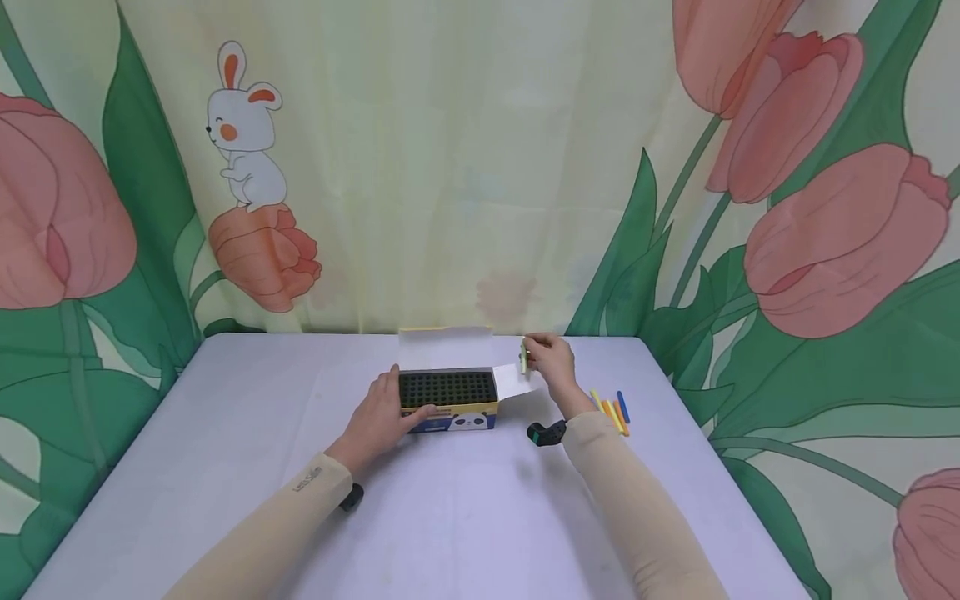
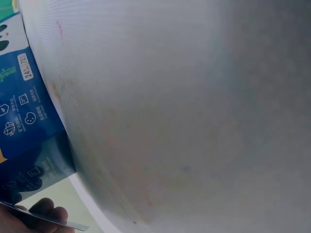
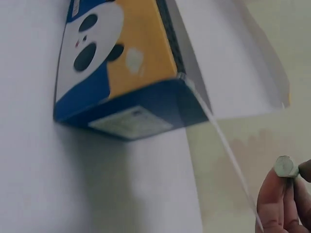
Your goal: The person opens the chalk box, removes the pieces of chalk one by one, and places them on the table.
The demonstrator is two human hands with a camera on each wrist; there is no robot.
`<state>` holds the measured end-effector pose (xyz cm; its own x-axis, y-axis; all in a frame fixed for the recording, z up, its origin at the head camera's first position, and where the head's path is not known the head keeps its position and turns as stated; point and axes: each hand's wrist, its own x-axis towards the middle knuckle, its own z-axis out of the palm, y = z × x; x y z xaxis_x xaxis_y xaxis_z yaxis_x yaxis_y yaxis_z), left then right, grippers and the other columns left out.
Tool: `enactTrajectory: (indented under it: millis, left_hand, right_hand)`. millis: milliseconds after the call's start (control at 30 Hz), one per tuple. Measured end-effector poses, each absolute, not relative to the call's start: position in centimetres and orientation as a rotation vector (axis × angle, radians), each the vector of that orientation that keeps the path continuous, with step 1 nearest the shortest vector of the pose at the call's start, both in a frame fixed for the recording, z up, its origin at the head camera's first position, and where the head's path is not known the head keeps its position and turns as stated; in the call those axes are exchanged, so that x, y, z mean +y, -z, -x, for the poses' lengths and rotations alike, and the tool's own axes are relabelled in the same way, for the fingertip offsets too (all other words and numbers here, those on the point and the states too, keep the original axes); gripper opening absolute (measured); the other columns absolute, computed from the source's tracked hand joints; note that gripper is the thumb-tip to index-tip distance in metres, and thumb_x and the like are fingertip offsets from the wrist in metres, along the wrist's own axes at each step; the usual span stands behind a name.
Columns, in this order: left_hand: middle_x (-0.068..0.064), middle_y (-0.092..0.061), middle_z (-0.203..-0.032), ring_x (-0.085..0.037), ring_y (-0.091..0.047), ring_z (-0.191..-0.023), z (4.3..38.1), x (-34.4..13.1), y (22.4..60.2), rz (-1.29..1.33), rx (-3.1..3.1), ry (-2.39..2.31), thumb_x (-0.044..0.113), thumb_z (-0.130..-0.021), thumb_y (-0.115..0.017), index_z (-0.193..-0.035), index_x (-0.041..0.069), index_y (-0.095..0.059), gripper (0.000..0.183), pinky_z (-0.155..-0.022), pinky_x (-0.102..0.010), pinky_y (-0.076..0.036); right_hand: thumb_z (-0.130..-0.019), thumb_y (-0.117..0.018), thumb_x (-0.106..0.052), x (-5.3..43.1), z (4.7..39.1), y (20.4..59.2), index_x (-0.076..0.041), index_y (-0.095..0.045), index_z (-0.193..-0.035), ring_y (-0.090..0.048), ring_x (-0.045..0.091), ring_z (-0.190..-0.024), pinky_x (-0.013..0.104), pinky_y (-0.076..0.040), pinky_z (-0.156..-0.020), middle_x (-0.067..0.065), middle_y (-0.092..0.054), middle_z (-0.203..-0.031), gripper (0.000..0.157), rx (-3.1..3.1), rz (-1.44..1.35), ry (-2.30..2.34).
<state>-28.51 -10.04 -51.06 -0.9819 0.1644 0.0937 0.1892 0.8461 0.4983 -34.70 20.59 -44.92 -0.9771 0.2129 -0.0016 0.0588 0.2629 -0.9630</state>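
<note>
A blue and yellow panda-printed box (image 1: pixel 472 421) sits on the table with its lid (image 1: pixel 446 346) raised at the back. Inside it shows a black insert (image 1: pixel 448 387) full of small round holes. My left hand (image 1: pixel 377 412) grips the box's left end, thumb across the front edge. Just past the right end, my right hand (image 1: pixel 553 364) pinches a pale green stick that looks like chalk (image 1: pixel 523 357), held upright above the table. The right wrist view shows that stick's blunt end (image 3: pixel 286 166) between fingertips. The white side flap (image 1: pixel 512 382) is folded outward beneath it.
To the right of the box, partly behind the right forearm, lie several loose sticks (image 1: pixel 621 415) in yellow, orange and blue. The table (image 1: pixel 450 517) has a white cover. A curtain (image 1: pixel 480 167) printed with tulips and a rabbit hangs behind its far edge.
</note>
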Motion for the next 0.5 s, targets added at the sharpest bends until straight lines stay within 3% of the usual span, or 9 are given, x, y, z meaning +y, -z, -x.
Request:
enactTrajectory:
  millis: [267,500]
  left_hand:
    - [-0.031,-0.037,-0.155,-0.044,-0.043,-0.141,28.5,-10.2,51.3,0.277,-2.979,0.819,0.078,-0.09,-0.057,-0.161,-0.009,-0.014,0.12,-0.115,-0.057,-0.041]
    - [-0.031,-0.038,-0.155,-0.043,-0.044,-0.14,28.6,-10.2,51.4,0.293,-2.968,0.827,0.077,-0.09,-0.057,-0.161,-0.009,-0.013,0.119,-0.115,-0.057,-0.041]
  right_hand:
    - [-0.101,-0.063,-0.025,22.7,34.5,46.2,-0.001,-0.065,-0.133,-0.067,0.025,-0.104,0.03,-0.06,-0.087,0.019,-0.065,-0.13,0.04,-2.551,0.385,-1.759]
    - [-0.101,-0.064,-0.022,24.2,34.2,47.6,0.002,-0.066,-0.129,-0.069,0.019,-0.092,0.027,-0.06,-0.078,0.021,-0.068,-0.124,0.037,-2.68,0.389,-1.698]
